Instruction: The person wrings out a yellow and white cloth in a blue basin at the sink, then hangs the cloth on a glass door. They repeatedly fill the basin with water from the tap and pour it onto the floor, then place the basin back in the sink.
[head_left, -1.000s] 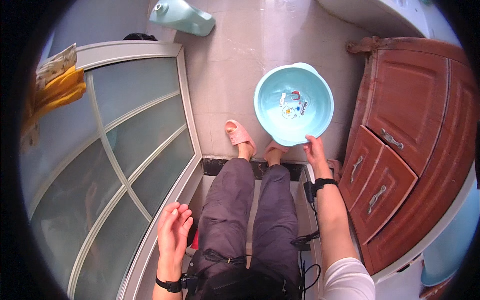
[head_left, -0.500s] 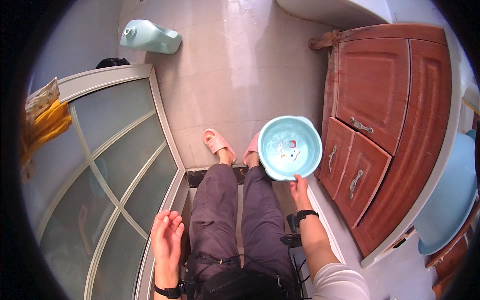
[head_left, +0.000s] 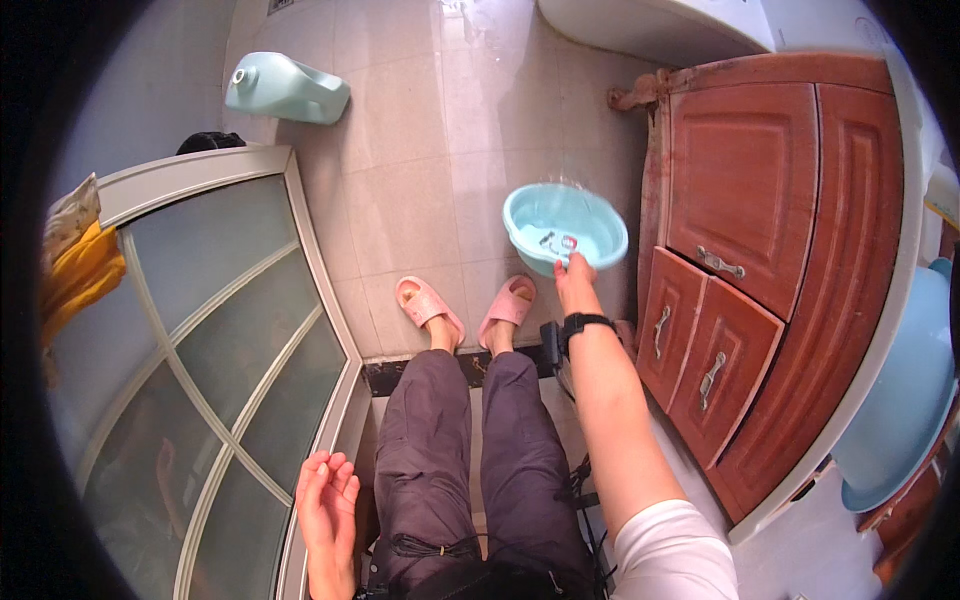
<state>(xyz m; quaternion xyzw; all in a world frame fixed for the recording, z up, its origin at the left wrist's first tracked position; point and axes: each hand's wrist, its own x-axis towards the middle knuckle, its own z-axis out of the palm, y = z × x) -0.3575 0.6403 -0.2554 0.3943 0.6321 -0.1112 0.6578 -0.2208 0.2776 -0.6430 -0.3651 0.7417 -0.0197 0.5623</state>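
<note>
A light blue plastic basin [head_left: 590,215] hangs over the tiled floor, right of the centre. My right hand [head_left: 575,282] grips its near rim, arm stretched forward. The basin tilts away from me, and water splashes [head_left: 572,183] at its far rim. Small printed figures show on its inside. At the lower left my left hand [head_left: 328,515] is raised beside the glass door [head_left: 220,390], palm partly up. Its fingers are loosely bent and hold nothing.
Pink slippers [head_left: 510,307] are on my feet at a dark door sill [head_left: 385,378]. A pale green jug [head_left: 290,90] stands at the far left. Reddish wooden cabinets [head_left: 740,190] line the right side, with a large blue tub [head_left: 900,400] beyond. Yellow cloth [head_left: 85,270] hangs by the door.
My right hand has pushed the basin forward and tipped its far side down; water now splashes from it. My left hand has dropped slightly toward the lower edge, still empty.
</note>
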